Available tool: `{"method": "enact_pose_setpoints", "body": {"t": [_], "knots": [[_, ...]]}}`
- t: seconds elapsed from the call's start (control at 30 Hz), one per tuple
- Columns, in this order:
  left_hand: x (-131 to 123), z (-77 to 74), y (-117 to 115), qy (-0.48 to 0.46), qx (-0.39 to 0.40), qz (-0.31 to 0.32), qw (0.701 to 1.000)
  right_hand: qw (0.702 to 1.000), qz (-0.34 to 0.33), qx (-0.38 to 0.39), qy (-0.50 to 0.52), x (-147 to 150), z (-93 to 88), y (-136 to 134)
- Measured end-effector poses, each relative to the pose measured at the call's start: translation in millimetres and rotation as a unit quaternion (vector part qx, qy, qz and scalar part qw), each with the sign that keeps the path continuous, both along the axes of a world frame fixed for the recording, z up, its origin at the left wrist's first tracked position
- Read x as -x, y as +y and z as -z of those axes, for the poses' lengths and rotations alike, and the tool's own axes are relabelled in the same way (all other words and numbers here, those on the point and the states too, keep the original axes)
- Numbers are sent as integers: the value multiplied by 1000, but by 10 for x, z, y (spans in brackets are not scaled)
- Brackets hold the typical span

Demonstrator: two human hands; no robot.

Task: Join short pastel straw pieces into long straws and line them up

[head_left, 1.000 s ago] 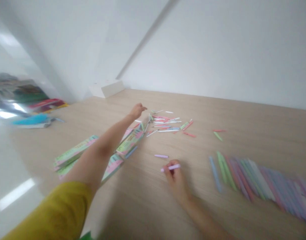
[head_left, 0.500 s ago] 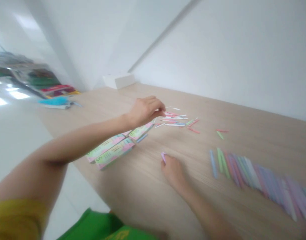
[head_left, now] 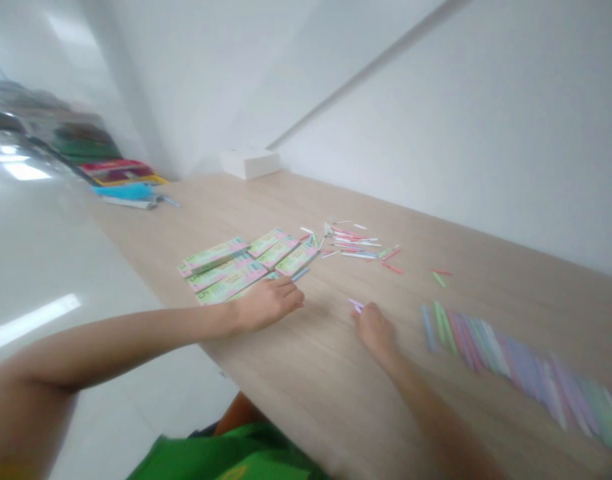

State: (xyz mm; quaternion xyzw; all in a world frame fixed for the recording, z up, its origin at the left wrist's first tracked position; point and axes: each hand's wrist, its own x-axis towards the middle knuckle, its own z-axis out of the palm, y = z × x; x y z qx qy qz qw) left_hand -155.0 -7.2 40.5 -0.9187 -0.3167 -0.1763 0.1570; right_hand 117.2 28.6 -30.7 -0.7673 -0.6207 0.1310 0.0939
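Note:
My left hand (head_left: 272,303) is low over the table, just in front of the small green-and-pink boxes (head_left: 231,279). Its fingers are curled together, and whatever they may hold is hidden. In the fingertips of my right hand (head_left: 376,327) is a thin light purple stick (head_left: 357,304), pointing toward the left hand. A blue stick (head_left: 301,274) lies beside the boxes, just past my left fingers. Beyond both hands is a loose scatter of red, white, green and blue sticks (head_left: 356,248).
A long row of pastel sticks (head_left: 516,360) lies side by side on the right. Apart from it are a red and a green stick (head_left: 439,277). A white box (head_left: 251,163) stands by the wall, and a blue item (head_left: 129,192) lies at the far left table edge.
My left hand has come back from the stick scatter, moving toward me and slightly left, uncovering the boxes. My right hand keeps the purple stick and appears a little farther right.

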Motion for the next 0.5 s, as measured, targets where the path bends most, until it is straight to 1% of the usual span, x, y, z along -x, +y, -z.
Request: {"method": "enact_pose_setpoints", "body": {"t": [0.07,0.13,0.2,0.3,0.4,0.47,0.5], "knots": [[33,97,-152,3,1,12,1000,999,10,-9,31,-30,78,54],[37,173,-251,-4,15,22,1000,998,20,-3,56,-75,113,200],[27,234,-283,-19,46,23,999,995,31,7,94,-121,101,409],[-10,298,-241,-65,123,-9,990,982,51,29,181,-132,18,751],[-89,321,-202,-136,228,-43,963,953,82,26,289,-64,-92,1035],[-180,330,-220,-196,291,-54,935,926,110,2,362,-18,-155,1168],[-241,342,-237,-227,315,-57,920,908,125,-22,399,-6,-181,1215]]}}
